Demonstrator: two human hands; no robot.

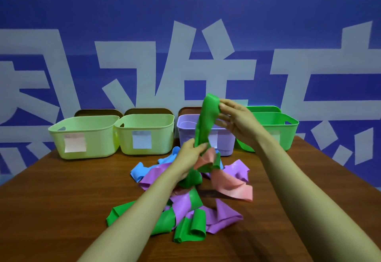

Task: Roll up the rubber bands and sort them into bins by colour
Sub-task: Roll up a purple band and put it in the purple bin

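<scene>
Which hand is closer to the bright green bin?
Right. The right hand is in front of the bright green bin; the left hand is lower, above the band pile.

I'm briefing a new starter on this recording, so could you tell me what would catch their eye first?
First, the green band, held up in mid-air between the right hand at its top and the left hand lower down. Beneath it a tangled pile of bands lies on the wooden table, with four bins lined up behind.

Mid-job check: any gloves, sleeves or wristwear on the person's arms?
No. The left hand and right hand are bare: no gloves, rings or watch show. The left forearm and right forearm are bare too, no sleeve in view.
</scene>
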